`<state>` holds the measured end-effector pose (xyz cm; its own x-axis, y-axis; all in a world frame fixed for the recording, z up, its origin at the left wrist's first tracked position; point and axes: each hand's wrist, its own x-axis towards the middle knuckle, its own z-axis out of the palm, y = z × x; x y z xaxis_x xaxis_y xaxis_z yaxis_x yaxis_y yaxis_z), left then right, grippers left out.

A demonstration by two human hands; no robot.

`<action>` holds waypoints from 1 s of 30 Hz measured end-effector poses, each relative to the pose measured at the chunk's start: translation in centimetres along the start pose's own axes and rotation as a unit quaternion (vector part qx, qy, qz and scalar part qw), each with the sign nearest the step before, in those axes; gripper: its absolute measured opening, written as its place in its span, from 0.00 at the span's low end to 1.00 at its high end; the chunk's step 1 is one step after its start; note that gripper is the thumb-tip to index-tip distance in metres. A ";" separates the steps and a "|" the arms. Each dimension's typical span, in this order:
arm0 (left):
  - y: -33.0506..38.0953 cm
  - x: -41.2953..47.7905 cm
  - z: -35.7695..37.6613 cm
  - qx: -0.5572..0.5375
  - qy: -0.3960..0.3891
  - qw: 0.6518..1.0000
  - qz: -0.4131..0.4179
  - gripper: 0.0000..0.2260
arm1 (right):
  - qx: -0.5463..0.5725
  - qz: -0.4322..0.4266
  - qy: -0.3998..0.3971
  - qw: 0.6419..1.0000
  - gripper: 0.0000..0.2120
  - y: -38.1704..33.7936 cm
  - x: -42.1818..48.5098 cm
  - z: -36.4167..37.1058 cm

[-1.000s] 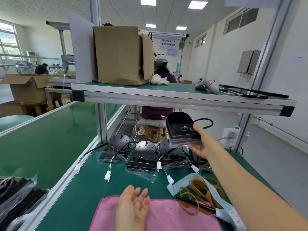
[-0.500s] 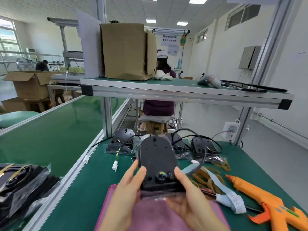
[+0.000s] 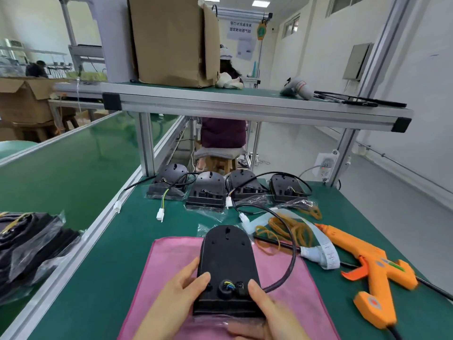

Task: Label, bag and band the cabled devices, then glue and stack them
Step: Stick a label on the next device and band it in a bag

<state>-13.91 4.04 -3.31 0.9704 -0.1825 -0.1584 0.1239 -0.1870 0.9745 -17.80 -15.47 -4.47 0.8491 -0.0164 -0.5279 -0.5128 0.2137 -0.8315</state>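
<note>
A black cabled device (image 3: 228, 261) lies flat on the pink cloth (image 3: 169, 258), partly in a clear bag at its near end. My left hand (image 3: 171, 300) grips its left near corner, thumb on top. My right hand (image 3: 267, 312) grips its right near corner, thumb beside the cable socket. Its black cable (image 3: 286, 244) loops out to the right. Several more bagged devices (image 3: 206, 192) stand in a row at the back of the bench. Rubber bands (image 3: 286, 229) and a strip of white labels (image 3: 318, 251) lie right of the cloth. An orange glue gun (image 3: 367, 271) rests at the right.
A pile of bagged, banded devices (image 3: 29, 246) sits on the green conveyor (image 3: 61, 173) at the left. An overhead shelf (image 3: 245, 104) carries a cardboard box (image 3: 171, 40) and a heat gun (image 3: 297, 88). A person (image 3: 223, 128) sits beyond the bench. A socket strip (image 3: 326, 163) hangs on the right post.
My right hand brought one device from the back row down to the pink cloth, my left hand joined it, and the device now lies flat on the cloth. The view tilted downward.
</note>
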 end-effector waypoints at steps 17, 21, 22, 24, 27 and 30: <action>-1.0 -1.0 0.2 0.287 -0.020 0.957 0.015 0.12 | -0.384 -0.042 -0.037 0.922 0.13 -2.5 -2.3 -2.1; -1.0 -1.0 0.2 0.245 -0.040 0.968 0.027 0.12 | -0.495 -0.051 -0.055 0.866 0.15 -3.6 -2.9 -3.5; -1.1 -0.9 0.2 0.243 -0.038 0.969 0.029 0.13 | -0.524 -0.050 -0.049 0.849 0.17 -4.0 -3.0 -4.3; -1.2 -0.8 0.1 0.238 -0.031 0.970 0.026 0.15 | -0.547 -0.047 -0.018 0.835 0.17 -5.4 -3.3 -6.5; -1.4 -0.6 0.2 0.231 0.014 0.973 0.012 0.11 | -0.467 -0.092 0.106 0.873 0.09 -8.1 -3.2 -10.5; -1.0 0.1 0.7 0.270 0.117 0.955 0.046 0.14 | -0.457 -0.159 0.286 0.827 0.07 -10.2 -1.2 -13.6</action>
<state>-14.12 3.53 -4.44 0.9996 -0.0130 0.0263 -0.0283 -0.6623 0.7487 -15.30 -30.90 2.31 0.8949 -0.4449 -0.0365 -0.3786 -0.7132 -0.5899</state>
